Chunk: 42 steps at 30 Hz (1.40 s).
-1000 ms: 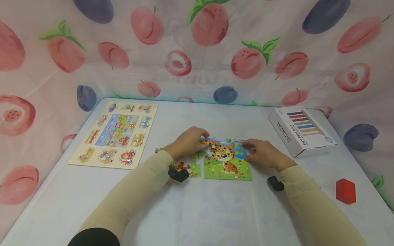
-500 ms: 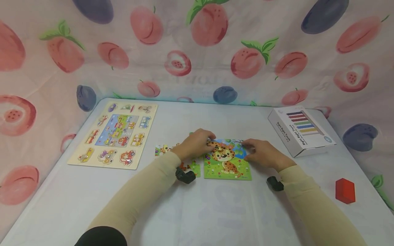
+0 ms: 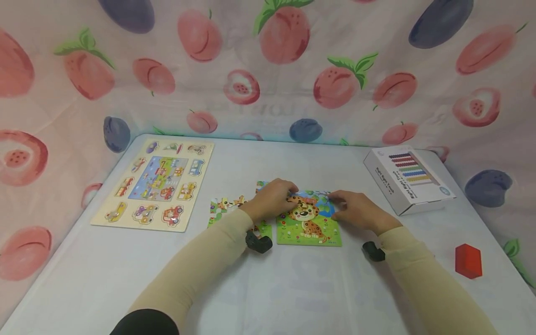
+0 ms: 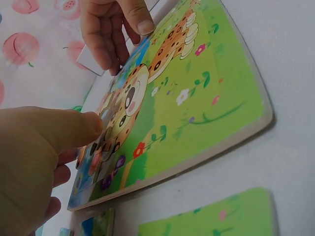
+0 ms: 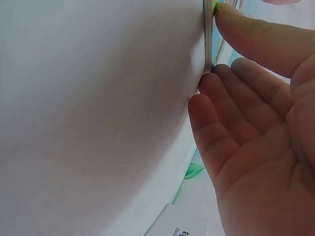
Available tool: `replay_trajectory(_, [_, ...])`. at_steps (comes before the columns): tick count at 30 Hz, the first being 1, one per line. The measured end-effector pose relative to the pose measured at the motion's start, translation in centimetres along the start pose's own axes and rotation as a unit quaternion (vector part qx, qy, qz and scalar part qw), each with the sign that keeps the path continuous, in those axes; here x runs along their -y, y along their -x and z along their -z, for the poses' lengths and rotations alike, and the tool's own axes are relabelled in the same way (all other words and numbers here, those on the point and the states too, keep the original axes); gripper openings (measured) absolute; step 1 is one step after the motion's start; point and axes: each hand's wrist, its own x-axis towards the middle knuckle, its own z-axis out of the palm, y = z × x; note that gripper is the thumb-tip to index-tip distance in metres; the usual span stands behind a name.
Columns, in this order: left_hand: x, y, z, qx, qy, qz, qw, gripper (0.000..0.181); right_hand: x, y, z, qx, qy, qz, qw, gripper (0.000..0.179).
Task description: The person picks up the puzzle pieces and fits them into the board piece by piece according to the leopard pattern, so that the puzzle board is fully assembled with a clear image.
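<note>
On the white table in front of me lies a leopard jigsaw puzzle [image 3: 311, 230] in its flat board, with a green meadow. My left hand [image 3: 272, 197] is over its upper left part, thumb on a puzzle piece [image 3: 296, 200] with a bit of spotted leopard; the curled fingers are partly hidden behind the thumb. My right hand [image 3: 358, 209] rests at the upper right corner, its thumb [image 5: 229, 12] on the edge and the other fingertips along the side. Beyond the board's left edge, partly under my left forearm, lie loose puzzle pieces [image 3: 218, 207].
A wooden peg puzzle [image 3: 190, 186] with vehicle pictures lies at the back left. At the back right is a white box [image 3: 408, 179] printed with coloured bars. A red block [image 3: 468, 261] sits near the right edge. Fruit-patterned cloth hangs behind the table.
My left hand has slid right and slightly nearer over the leopard puzzle with the piece, uncovering more of the loose pieces. The right hand stays at the corner.
</note>
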Motion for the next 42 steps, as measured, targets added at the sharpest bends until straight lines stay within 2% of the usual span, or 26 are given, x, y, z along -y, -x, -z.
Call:
replay_trajectory(12, [0.1, -0.4, -0.8, -0.004, -0.005, -0.010, 0.9999, 0.040, 0.0, 0.0, 0.0, -0.001, 0.001, 0.002, 1.0000, 0.060])
replay_trajectory(42, [-0.2, -0.7, -1.7, -0.019, -0.019, -0.027, 0.9993, 0.042, -0.3, -0.1, -0.2, -0.003, 0.003, 0.011, 0.9999, 0.059])
